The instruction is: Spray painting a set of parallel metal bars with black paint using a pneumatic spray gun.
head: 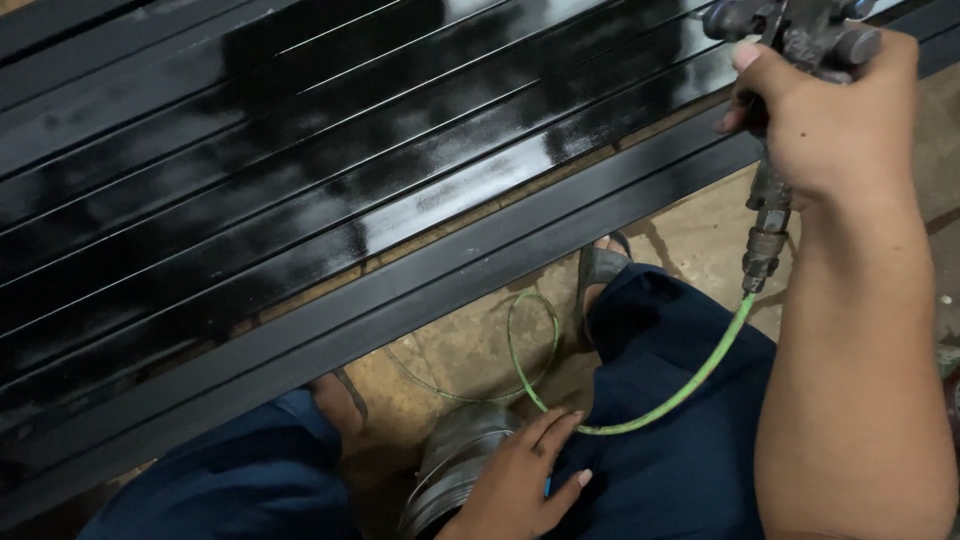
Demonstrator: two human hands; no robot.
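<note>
By left hand (520, 480), grey can (455, 470)

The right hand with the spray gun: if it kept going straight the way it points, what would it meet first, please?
The right hand aims the spray gun up-left over the black metal bars. It would probably meet their wet painted tops first, though depth is hard to judge.

A single head-worn camera looks steeply down and forward, close above the black metal bars (330, 190); the person's knees sit just below them, nearest the lens.
</note>
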